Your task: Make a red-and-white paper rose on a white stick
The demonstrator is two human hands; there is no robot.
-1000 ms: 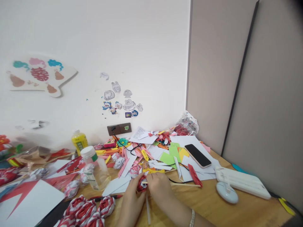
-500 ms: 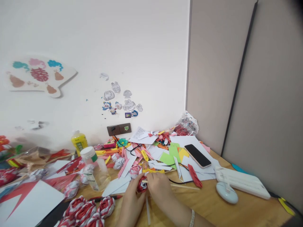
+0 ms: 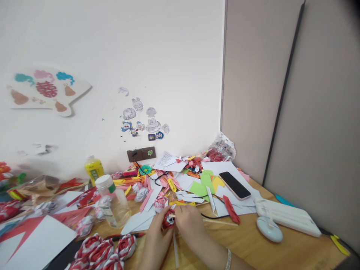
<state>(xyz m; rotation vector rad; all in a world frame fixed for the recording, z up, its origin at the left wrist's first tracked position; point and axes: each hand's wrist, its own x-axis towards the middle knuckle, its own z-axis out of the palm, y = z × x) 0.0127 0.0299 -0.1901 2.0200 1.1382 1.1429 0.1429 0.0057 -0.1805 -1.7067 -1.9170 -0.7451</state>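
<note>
My left hand (image 3: 158,231) is closed around a small red-and-white rolled paper flower (image 3: 168,221), with the thumb and fingers on its sides. Just to the right, my right hand (image 3: 189,224) is closed, its knuckles toward me. From its fingers pokes the tip of a pale thin stick (image 3: 172,216), which lies against the flower's middle. The rest of that stick is hidden by the hand. Below, between my wrists, a whitish rod (image 3: 176,250) lies on the wooden table. Several larger red-and-white paper roses (image 3: 101,252) sit bunched at the lower left.
A clear jar (image 3: 112,202) and a yellow bottle (image 3: 94,169) stand at left. Paper scraps (image 3: 180,182) cover the table's back. At right lie a phone (image 3: 234,185), a white power strip (image 3: 288,217), a pale blue oval device (image 3: 269,228) and a red paper strip (image 3: 231,210).
Almost nothing differs. The flower and the stick tip have shifted very slightly in my fingers; both hands stay in the same place.
</note>
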